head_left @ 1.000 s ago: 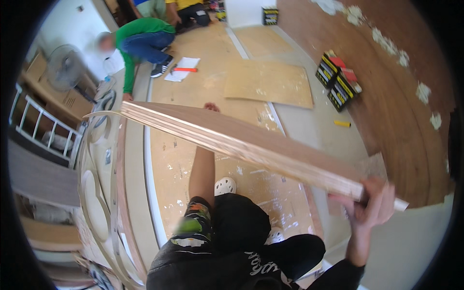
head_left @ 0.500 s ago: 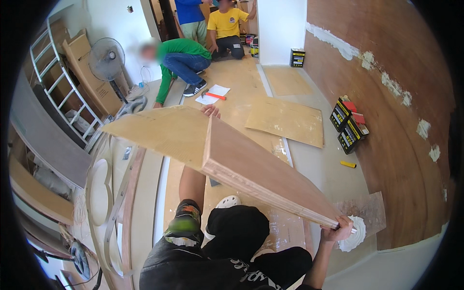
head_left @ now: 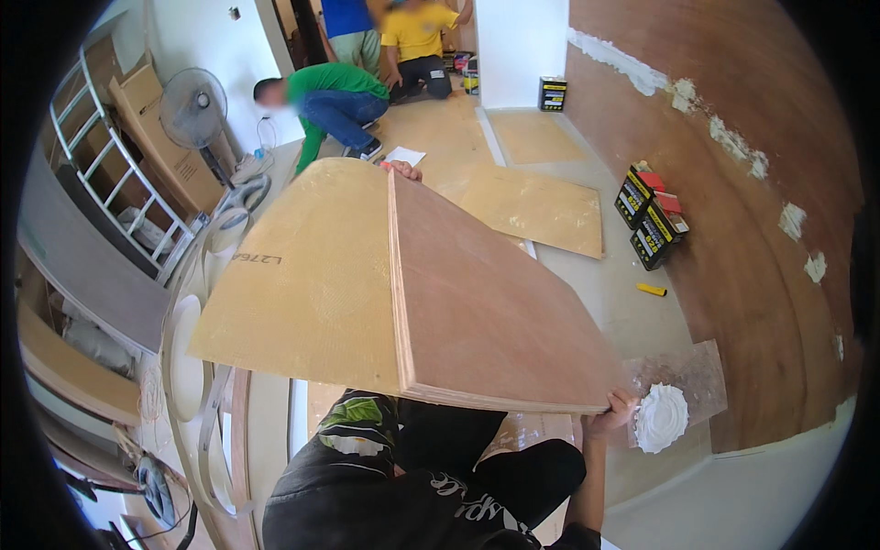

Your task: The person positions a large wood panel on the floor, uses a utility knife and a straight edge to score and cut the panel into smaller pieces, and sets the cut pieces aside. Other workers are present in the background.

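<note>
A thick, pale reddish plywood board [head_left: 495,316] is held up tilted before me, with a thin yellow sheet [head_left: 293,284] jutting from its left edge. My left hand [head_left: 403,171] grips the far top edge, fingers curled over it, its arm hidden underneath. My right hand [head_left: 612,412] is closed on the near right corner. Just right of it, white paste [head_left: 660,417] sits in a mound on a translucent sheet [head_left: 698,367] on the floor.
Three people [head_left: 325,105] are ahead. Left are a fan [head_left: 192,110], ladder [head_left: 115,170], coiled strips [head_left: 192,330] and boards [head_left: 82,257]. Right are black boxes [head_left: 658,234], a yellow tool [head_left: 651,290] and a paste-streaked wooden panel [head_left: 770,275]. Another yellow sheet [head_left: 550,211] lies beyond my board.
The board has swung round from edge-on to show its broad face. The yellow sheet has spread into view leftward, covering my left forearm. My right hand has shifted left and slightly up.
</note>
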Demonstrator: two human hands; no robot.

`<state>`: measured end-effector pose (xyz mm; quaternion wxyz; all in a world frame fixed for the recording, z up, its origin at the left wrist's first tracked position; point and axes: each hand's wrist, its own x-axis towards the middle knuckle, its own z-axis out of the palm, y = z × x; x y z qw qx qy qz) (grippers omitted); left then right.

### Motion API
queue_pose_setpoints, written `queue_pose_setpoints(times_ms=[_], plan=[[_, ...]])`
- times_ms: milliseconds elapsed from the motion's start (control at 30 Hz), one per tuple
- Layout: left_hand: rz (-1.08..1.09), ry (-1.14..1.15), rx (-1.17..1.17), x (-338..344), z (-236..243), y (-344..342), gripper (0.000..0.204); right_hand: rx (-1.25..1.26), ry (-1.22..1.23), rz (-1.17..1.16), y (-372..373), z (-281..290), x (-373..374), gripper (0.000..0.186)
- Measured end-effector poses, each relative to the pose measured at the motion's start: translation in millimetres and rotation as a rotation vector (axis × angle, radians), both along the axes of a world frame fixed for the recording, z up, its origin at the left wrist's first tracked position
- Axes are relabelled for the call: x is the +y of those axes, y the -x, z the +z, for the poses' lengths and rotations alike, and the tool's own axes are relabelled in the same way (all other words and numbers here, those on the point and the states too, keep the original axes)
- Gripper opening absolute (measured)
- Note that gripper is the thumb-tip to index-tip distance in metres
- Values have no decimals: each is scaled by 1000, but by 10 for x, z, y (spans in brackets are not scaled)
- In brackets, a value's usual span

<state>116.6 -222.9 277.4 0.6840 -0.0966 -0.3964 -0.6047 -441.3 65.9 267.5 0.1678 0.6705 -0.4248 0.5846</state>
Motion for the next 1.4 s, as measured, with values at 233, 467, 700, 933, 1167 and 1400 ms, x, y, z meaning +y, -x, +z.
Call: queue_pose_setpoints(times_ms=[233, 467, 700, 933, 1167, 1400], plan=[[-172, 241, -231, -401, 1038, -62, 58, -93, -49, 56, -255, -521, -79, 31], [-258, 409, -437, -537, 1855, 23, 61, -123, -257, 153, -353, -638, -62, 37], [-294, 665, -543, -561, 2894, 496, 69, 20, -320, 269, -539, 102, -271, 53], [-80, 745, -721, -281, 3624, 972, 67, -115, -255, 687, -592, 1464, -135, 71], [145, 702, -696, 124, 3595, 1162, 62, -428, -88, 655, -754, 1668, 124, 62], [528, 805, -782, 303, 3673, 1198, 62, -438, -106, 748, -714, 1365, 112, 62]])
